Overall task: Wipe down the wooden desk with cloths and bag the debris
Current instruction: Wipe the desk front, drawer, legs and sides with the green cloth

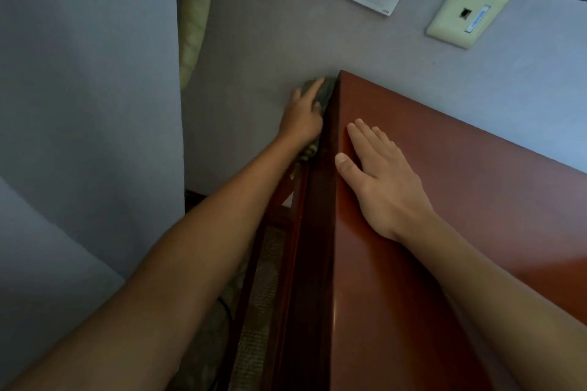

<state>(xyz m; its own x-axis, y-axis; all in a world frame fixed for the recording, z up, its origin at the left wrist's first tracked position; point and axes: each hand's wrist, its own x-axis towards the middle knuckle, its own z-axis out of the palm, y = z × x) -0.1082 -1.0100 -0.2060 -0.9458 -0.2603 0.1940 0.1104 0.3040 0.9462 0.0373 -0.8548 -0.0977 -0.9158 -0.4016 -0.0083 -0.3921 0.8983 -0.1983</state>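
Pressing cloth [320, 94] vs desk [444, 232] side edge, L hand [301, 119]; wall close.

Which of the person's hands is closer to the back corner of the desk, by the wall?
The left hand. It presses a cloth against the desk's side right at that corner. The right hand lies flat on the desk top, farther back from the corner.

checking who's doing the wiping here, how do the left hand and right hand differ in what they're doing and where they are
The left hand presses a grey-green cloth against the side edge of the wooden desk, near the far corner by the wall; the right hand holds nothing. The left hand is off the side of the desk, while the right hand lies flat on the desk top. The left hand reaches farther from the camera than the right hand. Both have fairly straight fingers.
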